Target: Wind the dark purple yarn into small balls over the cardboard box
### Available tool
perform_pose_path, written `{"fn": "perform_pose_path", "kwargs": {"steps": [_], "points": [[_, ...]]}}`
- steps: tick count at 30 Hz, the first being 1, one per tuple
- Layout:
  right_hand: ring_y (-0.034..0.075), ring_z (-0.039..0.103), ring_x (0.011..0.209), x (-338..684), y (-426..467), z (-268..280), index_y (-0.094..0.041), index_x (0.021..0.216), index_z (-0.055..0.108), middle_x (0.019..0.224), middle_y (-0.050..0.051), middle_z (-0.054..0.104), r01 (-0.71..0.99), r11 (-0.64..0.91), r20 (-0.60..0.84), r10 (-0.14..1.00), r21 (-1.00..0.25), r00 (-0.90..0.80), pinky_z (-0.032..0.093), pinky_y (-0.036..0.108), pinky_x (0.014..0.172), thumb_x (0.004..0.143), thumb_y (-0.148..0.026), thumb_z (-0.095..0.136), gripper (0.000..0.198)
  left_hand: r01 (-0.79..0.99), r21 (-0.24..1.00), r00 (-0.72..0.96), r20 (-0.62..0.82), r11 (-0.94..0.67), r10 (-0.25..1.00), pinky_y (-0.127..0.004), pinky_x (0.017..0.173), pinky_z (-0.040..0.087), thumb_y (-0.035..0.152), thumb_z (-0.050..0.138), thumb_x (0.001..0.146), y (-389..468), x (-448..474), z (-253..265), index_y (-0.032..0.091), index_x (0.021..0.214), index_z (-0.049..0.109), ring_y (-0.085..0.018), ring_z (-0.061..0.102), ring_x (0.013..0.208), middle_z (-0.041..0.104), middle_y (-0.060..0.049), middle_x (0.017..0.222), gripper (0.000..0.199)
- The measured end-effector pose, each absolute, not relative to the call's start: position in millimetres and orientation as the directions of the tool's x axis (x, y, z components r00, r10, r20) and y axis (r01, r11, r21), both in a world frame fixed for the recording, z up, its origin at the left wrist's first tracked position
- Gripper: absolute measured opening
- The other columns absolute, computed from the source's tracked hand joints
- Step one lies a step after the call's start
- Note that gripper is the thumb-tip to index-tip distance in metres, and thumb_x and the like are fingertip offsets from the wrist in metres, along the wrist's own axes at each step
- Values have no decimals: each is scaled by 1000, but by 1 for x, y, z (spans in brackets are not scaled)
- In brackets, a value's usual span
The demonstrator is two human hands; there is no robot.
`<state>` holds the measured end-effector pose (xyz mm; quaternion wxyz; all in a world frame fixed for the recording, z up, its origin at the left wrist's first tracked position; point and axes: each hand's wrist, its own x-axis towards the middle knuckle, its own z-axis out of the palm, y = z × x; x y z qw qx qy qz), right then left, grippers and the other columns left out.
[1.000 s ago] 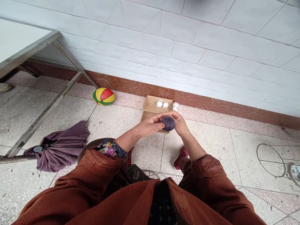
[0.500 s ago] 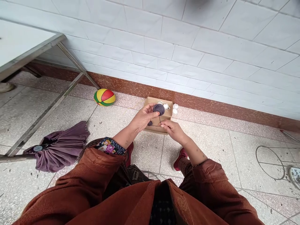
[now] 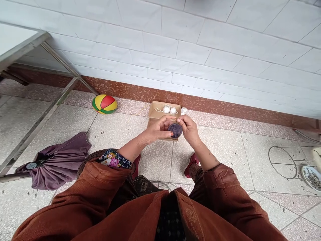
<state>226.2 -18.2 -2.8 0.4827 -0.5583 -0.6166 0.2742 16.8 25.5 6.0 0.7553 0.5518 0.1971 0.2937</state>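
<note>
A dark purple-grey ball of yarn sits in my left hand, its thumb along the near side and its fingers curved over the far side. Right beside it, my right hand has thumb and forefinger pinched together at the ball's upper edge. The yarn strand in that pinch is too thin to make out clearly now. Below both hands is an open cardboard box, partly covered by them. Two white balls of yarn lie in its far part, and another white ball is just outside its right side.
A yellow, red and green ball rests by the wall. Left of me are a metal-framed table and a folded purple umbrella. A wire ring frame and a dish of dark bits lie at right.
The yarn ball has come down and slightly right in my left hand. My right hand has risen from below the ball to its upper right, winding the strand around it.
</note>
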Motion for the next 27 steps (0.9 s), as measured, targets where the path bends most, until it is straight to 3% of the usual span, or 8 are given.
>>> {"fn": "perform_pose_path", "kwargs": {"steps": [4, 7, 12, 16, 19, 22, 24, 27], "points": [[23, 66, 85, 215, -19, -21, -25, 95, 71, 87, 2, 73, 391, 121, 140, 990, -912, 19, 54, 36, 83, 104, -40, 64, 18, -286, 936, 668, 42, 205, 743, -39, 105, 54, 40, 96, 76, 30, 17, 9, 24, 130, 75, -25, 71, 120, 77, -11, 128, 60], [24, 69, 89, 208, -24, -26, -25, 97, 74, 94, 4, 77, 403, 136, 110, 990, -905, -86, 55, 36, 86, 103, -40, 65, 17, -251, 951, 581, -2, 181, 814, -40, 109, 53, 36, 93, 76, 36, 16, 5, 21, 121, 76, -25, 70, 118, 77, -10, 125, 51], [21, 68, 85, 209, -33, -10, -26, 91, 74, 91, 4, 75, 388, 280, 174, 943, -878, -284, 55, 35, 86, 107, -51, 62, 32, -10, 999, 431, -32, 41, 902, -40, 99, 55, 31, 87, 74, 43, 15, -5, 20, 123, 73, -20, 69, 101, 76, -8, 118, 52], [22, 66, 86, 221, -31, 8, -26, 90, 75, 90, 5, 74, 387, 349, 289, 935, -853, -205, 55, 37, 86, 108, -55, 63, 35, 116, 991, 502, 4, -72, 865, -38, 91, 55, 29, 90, 70, 38, 14, -8, 21, 126, 71, -20, 68, 96, 74, -8, 117, 60], [22, 65, 85, 229, -23, 7, -26, 88, 73, 87, 5, 71, 424, 351, 362, 930, -835, -57, 55, 38, 86, 107, -55, 64, 37, 38, 999, 651, -7, -24, 759, -38, 90, 55, 30, 92, 72, 31, 13, -6, 26, 146, 63, -21, 69, 100, 73, -7, 117, 79], [22, 65, 84, 230, -15, -9, -24, 87, 71, 87, 5, 71, 461, 291, 341, 939, -839, 28, 56, 38, 85, 107, -55, 63, 37, -169, 983, 761, 80, 77, 644, -38, 94, 55, 34, 95, 74, 27, 11, -2, 30, 154, 58, -23, 71, 109, 73, -9, 125, 88], [22, 66, 82, 225, -12, -22, -24, 88, 70, 86, 4, 72, 475, 236, 283, 959, -848, 29, 56, 36, 81, 107, -52, 62, 35, -283, 951, 738, 134, 123, 661, -37, 97, 55, 36, 95, 75, 28, 11, 0, 30, 151, 62, -24, 71, 115, 73, -11, 132, 82], [23, 70, 84, 213, -17, -32, -24, 93, 73, 89, 5, 76, 475, 245, 236, 968, -845, -80, 58, 36, 81, 107, -47, 61, 30, -324, 941, 587, 120, 97, 800, -36, 100, 54, 32, 92, 76, 37, 12, 1, 26, 138, 68, -23, 69, 117, 71, -11, 137, 66]]}}
